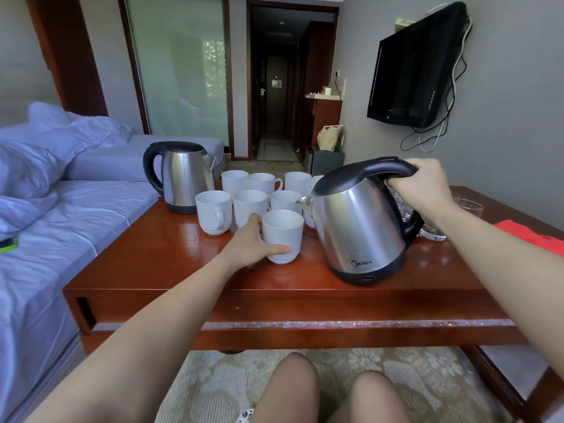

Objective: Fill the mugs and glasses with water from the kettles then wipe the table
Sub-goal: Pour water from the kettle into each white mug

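The right grip (418, 184) clasps the kettle (357, 227) handle, probably heavy; the left grip (253, 242) wraps a slick, breakable mug (282, 236) beside it.

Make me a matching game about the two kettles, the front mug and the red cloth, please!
Things:
1. near kettle
2. far kettle
3. front mug
4. red cloth

Where or how:
a. lies at the table's right edge
b. the left hand holds it
c. the right hand grips it
d. stands untouched beside the bed

Pairs: 1-c, 2-d, 3-b, 4-a.
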`<state>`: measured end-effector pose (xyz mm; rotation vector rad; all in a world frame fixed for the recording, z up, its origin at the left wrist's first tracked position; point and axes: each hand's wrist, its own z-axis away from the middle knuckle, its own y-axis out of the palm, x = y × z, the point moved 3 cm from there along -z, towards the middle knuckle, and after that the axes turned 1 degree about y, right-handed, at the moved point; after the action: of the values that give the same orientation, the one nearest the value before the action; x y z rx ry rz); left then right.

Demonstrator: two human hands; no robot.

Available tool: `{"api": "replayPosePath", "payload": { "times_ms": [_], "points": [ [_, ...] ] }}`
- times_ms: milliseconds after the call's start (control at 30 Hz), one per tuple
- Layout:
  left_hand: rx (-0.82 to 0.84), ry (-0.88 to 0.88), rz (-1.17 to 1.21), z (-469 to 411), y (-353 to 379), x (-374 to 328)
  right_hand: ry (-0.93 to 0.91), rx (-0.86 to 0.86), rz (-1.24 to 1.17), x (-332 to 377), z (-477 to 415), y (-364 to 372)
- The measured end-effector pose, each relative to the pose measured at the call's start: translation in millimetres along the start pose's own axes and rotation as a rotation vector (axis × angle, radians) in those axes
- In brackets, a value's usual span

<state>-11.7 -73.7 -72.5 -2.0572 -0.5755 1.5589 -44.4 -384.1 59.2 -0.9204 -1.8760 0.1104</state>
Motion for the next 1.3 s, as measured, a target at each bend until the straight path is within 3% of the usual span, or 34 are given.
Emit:
{"api": "replayPosePath", "payload": {
  "times_ms": [1300],
  "points": [
    [-0.025,-0.01,-0.002,6,0,-1,-0.145,0.081,0.155,29,-5,15]
  ]
}}
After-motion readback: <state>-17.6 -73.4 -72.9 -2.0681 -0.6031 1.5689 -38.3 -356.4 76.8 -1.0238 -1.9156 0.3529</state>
